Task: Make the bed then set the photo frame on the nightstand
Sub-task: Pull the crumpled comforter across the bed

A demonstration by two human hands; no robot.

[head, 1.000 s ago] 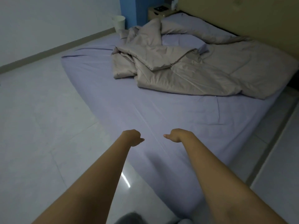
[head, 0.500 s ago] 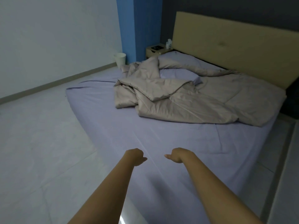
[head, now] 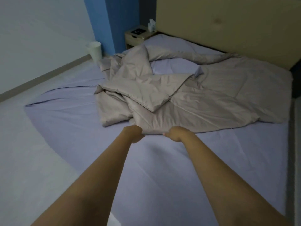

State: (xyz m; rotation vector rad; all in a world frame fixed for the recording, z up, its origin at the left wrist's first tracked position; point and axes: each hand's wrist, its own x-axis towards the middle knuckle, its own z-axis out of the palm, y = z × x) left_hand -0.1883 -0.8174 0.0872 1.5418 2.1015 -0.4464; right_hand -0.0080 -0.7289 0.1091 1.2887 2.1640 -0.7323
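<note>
Duvet (head: 187,98), beige and rumpled, lies bunched across the far half of the bed (head: 81,128). Both hands, left hand (head: 133,134) and right hand (head: 175,133), pinch its near edge close together, probably to drag it flat toward the foot.

A rumpled duvet (head: 203,101) lies on the bed (head: 162,168), bunched toward its head end and right edge, with a pillow (head: 171,44) behind it against the headboard (head: 228,22). Both hands, left hand (head: 133,133) and right hand (head: 175,133), grip the duvet's near edge side by side. The nightstand (head: 136,37) stands off the bed's far left corner, a bin (head: 94,50) on the floor to its left
</note>
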